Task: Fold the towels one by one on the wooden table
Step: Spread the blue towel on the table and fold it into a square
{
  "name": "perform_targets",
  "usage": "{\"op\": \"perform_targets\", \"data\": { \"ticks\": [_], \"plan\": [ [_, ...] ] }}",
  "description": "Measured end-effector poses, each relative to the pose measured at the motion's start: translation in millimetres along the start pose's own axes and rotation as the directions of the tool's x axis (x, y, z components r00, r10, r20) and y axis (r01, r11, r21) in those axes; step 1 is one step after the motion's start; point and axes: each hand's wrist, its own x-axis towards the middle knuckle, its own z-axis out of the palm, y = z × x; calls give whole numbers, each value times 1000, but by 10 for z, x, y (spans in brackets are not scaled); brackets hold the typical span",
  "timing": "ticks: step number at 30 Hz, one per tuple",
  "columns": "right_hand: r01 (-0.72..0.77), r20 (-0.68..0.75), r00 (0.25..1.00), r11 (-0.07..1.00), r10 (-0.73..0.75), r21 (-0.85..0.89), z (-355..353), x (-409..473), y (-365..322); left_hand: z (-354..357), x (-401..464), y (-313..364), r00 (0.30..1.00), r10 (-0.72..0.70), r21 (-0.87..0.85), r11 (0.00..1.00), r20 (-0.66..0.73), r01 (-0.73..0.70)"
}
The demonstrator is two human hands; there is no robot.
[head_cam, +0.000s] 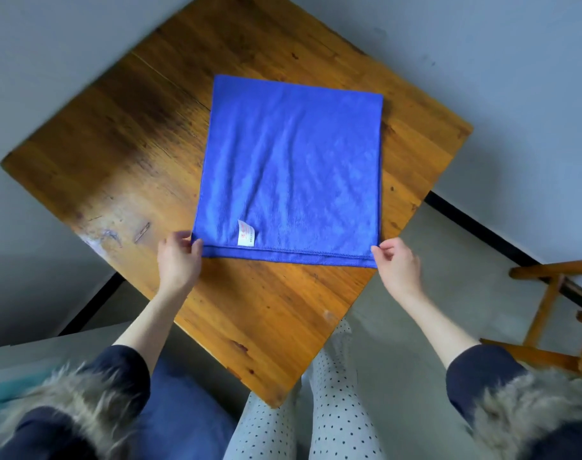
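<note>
In the head view, a blue towel [291, 167] is seen spread flat on the wooden tabletop [117, 144], filling the middle of the frame. It appears doubled over, with two stitched edges stacked along its near side. A small white label [247, 234] with red print is sewn near its lower left corner.

The lower left corner of the towel is pinched by the left hand [178, 258], the thumb laid on top of the cloth and the fingers [180, 235] curled at the edge. The lower right corner is pinched by the right hand [399, 263], thumb and forefinger closed on the hem, the other fingers [390, 244] curled loosely beside it.

The tabletop is seen turned corner-on, one corner pointing to the bottom of the frame. Dark sleeves with fur trim [70, 403] are seen at the lower left and lower right. Dotted white trousers [332, 410] are seen at the bottom centre. Part of a wooden chair [548, 310] stands on the grey floor at the right edge.
</note>
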Motion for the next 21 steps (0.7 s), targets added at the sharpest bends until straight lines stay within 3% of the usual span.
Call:
{"op": "perform_targets", "data": {
  "ticks": [2,6,13,15,17,19,21],
  "plan": [
    [-130,47,991,991,129,21,36,65,-68,22,82,52,989,-144,-40,989,22,145],
    [-250,38,967,968,251,-16,74,147,-146,57,137,121,958,-280,-158,945,64,287],
    [-252,90,964,968,250,7,68,54,-130,15,116,83,921,-383,-378,845,64,378],
    [-113,82,990,993,112,12,68,-23,-110,-10,70,87,953,-293,-350,887,79,302],
    [126,95,989,987,-117,-100,79,-110,-55,-29,25,86,991,-83,-178,979,108,102],
    [303,164,950,910,-265,-283,107,-172,25,-22,-17,77,977,113,8,993,184,-116],
    [371,167,928,849,-332,-376,122,-190,81,-1,-64,41,946,197,96,969,257,-228]
  ]
}}
